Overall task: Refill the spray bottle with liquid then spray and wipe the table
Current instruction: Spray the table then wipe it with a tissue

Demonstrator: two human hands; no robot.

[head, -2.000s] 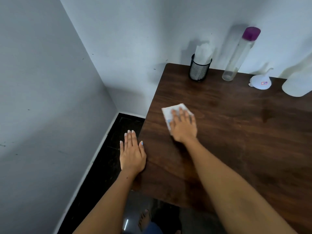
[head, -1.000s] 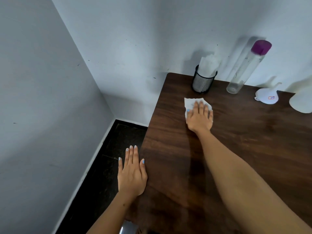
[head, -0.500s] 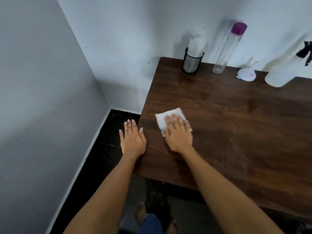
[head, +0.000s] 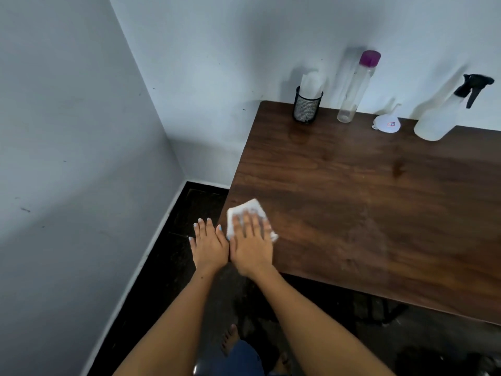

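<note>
Flat fingers of the right hand (head: 250, 244) press a white cloth (head: 245, 214) down onto the table (head: 366, 202), right at the near left corner; nothing is curled round it, the palm and straight fingers simply pin it so the whole pad drags across the wood. Just to the left of that press, nearly touching it, the left hand (head: 208, 244) lies open at the table's edge, holding nothing, and I'd say it is there to brace the body while the other arm works. Ahead and to the right of the cloth the wood shows a dull, smeary patch, which reads as damp surface not yet dried off. Well away, along the far edge against the wall, the gear stands parked out of the wiping path: a mesh cup (head: 307, 108) with white paper standing in it, a tall clear bottle (head: 355, 89) with a purple cap, a small white funnel (head: 386, 123) lying beside it, and furthest right the spray bottle (head: 444, 115) with its black trigger head on. With the sprayer capped and set aside, the filling and spraying look done, and this is the wiping stage, with the right-hand stretch of the table seemingly left to cover.
</note>
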